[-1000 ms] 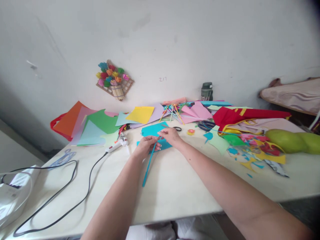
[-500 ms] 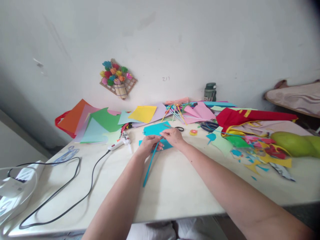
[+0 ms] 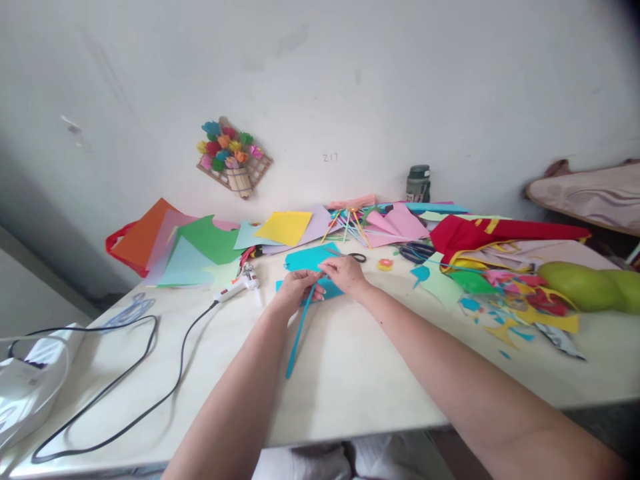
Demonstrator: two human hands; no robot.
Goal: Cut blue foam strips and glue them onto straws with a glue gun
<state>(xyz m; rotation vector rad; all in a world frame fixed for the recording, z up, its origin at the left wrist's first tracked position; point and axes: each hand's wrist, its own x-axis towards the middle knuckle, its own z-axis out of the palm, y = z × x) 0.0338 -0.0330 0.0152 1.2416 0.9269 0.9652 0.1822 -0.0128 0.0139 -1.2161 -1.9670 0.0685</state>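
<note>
A narrow blue paper strip runs from my fingers down toward the table's front. My left hand is closed on it near its upper end. Fingertips of my right hand pinch at that same end, touching the left fingers; the exact hold is partly hidden. Beneath and behind the hands lie blue paper sheets. Scissors with dark handles rest just past my right hand. To the left of my left hand lies a white glue gun.
Coloured paper spreads along the wall. The glue gun's black cord loops left toward a power strip. Paper scraps, a red cloth and a green object lie right. A bottle stands at the back.
The view has shifted very slightly. Both hands stay together at the strip's upper end, with almost no visible movement.
</note>
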